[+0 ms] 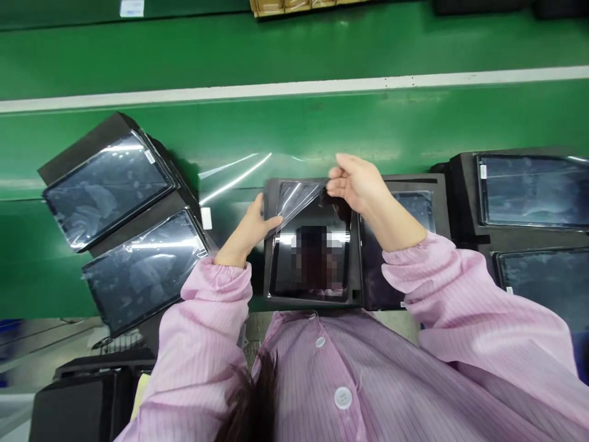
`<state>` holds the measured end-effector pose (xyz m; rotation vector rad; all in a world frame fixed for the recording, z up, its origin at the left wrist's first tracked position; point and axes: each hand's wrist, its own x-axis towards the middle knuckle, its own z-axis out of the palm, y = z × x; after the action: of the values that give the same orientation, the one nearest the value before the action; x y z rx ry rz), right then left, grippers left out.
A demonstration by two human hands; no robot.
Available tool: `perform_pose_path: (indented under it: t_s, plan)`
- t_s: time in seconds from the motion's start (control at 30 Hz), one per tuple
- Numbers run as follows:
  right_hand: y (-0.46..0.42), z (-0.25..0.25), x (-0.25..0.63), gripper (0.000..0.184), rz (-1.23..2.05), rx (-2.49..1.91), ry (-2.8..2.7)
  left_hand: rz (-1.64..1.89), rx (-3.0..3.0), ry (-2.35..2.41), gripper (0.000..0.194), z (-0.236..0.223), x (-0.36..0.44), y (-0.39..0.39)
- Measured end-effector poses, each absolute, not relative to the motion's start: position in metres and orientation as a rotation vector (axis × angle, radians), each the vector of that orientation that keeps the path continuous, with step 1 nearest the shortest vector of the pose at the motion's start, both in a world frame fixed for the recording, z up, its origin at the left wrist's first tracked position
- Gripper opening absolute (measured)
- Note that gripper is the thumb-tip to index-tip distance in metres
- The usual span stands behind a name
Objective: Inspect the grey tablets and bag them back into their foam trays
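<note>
A tablet-sized glass panel [308,258] with a glossy black face lies in a dark foam tray [354,270] in front of me. A clear film [294,202] is lifted off its upper part and creased diagonally. My right hand [356,183] pinches the film's corner above the panel's upper right. At the tray's left edge is my left hand [251,227], thumb and index finger spread, the thumb tip touching the film's fold; its other fingers are hidden. Beside it, a clear sheet [232,181] with a white tab [207,218] spreads over the green bench [184,141].
At left, film-covered panels [110,184] sit on tilted foam trays. More panels [529,190] in trays stand at right, and one panel [416,205] is partly under my right forearm. A white strip [294,89] crosses the bench; a cardboard box [294,6] is beyond.
</note>
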<state>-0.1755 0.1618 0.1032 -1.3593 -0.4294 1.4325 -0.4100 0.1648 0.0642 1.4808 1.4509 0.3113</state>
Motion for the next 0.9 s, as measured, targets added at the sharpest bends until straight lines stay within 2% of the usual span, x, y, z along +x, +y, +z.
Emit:
perform_pose_path:
  t_s: [0.1,0.17,0.23,0.33,0.47,0.67,0.77,0.83,0.9]
  plan:
    - [0.137,0.1,-0.128,0.035,1.302,-1.42,-0.478,0.292,1.807,1.505,0.079,0.075,-0.407,0.163]
    - [0.122,0.098,-0.089,0.036,1.146,-1.501,-0.511,0.313,2.152,1.441,0.066,0.08,-0.399,0.153]
    - [0.11,0.095,-0.052,0.031,0.927,-1.697,-0.659,0.275,2.496,1.204,0.05,0.082,-0.391,0.134]
    - [0.096,0.087,-0.014,0.027,0.644,-1.984,-0.935,0.124,2.825,0.659,0.039,0.077,-0.384,0.096]
    - [0.079,0.075,-0.002,0.019,0.614,-2.034,-1.165,0.11,2.983,0.246,0.044,0.072,-0.388,0.058]
    - [0.074,0.065,-0.001,0.031,0.599,-2.124,-1.528,0.19,2.862,0.307,0.034,0.078,-0.339,0.042]
    - [0.085,0.07,0.002,0.023,0.581,-2.174,-1.661,0.245,2.688,0.331,0.031,0.069,-0.304,0.038]
    - [0.085,0.08,-0.001,0.013,0.562,-2.149,-1.685,0.316,2.457,0.521,0.03,0.065,-0.291,0.039]
    - [0.072,0.096,-0.012,0.013,0.585,-2.073,-1.727,0.422,2.089,0.823,0.044,0.066,-0.286,0.043]
